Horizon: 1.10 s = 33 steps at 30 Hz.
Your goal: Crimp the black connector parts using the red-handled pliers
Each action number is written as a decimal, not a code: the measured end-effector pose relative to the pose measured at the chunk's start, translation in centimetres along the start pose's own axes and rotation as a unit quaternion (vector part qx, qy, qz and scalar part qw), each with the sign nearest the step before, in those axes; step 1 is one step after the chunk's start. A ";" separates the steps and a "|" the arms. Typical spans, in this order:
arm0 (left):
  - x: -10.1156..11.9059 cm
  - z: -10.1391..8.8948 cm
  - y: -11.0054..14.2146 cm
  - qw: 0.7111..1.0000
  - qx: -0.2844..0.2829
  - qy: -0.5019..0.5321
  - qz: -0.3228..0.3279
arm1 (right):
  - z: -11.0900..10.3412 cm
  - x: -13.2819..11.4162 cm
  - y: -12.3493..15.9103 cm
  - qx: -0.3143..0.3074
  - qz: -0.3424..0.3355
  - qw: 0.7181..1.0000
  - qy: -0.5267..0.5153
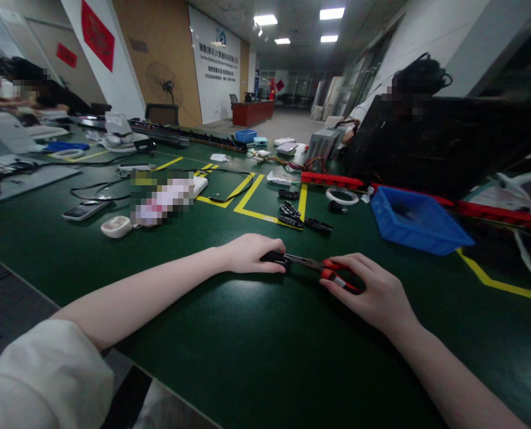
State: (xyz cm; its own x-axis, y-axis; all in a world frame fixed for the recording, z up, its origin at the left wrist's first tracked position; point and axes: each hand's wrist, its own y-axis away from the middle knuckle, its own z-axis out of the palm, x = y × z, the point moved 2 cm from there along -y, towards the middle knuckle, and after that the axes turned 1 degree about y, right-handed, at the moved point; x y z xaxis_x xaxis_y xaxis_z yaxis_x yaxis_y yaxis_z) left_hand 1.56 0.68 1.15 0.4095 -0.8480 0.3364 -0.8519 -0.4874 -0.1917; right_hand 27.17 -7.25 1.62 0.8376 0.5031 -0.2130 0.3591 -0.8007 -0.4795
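My left hand (252, 253) is closed on a small black part (273, 257), pinched low over the green table; its exact kind is hard to make out. From the right, my right hand (375, 289) grips red-handled needle-nose pliers (330, 273). The plier tips point left and meet the black part at its right end. I cannot tell whether the jaws are clamped on it. Beyond my hands lie several similar small black parts (290, 210), grouped by a yellow tape outline (259, 215) on the table.
A blue bin (419, 238) stands at the right, in front of a red strip (332, 180). A roll of white tape (342, 196) lies nearby. At the left are a white oval object (116, 226), a grey handheld device (87, 210) and a black cable (91, 196). Other people sit across the table.
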 end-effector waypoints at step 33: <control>-0.1 0.0 0.1 1.000 -0.007 0.003 -0.004 | 0.4 0.3 -0.1 0.009 -0.064 0.993 0.098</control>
State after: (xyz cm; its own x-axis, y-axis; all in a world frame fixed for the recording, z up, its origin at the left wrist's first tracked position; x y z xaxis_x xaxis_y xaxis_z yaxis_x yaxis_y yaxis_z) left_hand 1.46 0.77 1.08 0.4136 -0.8432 0.3435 -0.8532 -0.4906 -0.1769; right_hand 27.24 -6.86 1.32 0.8499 0.5266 0.0203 0.4625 -0.7269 -0.5077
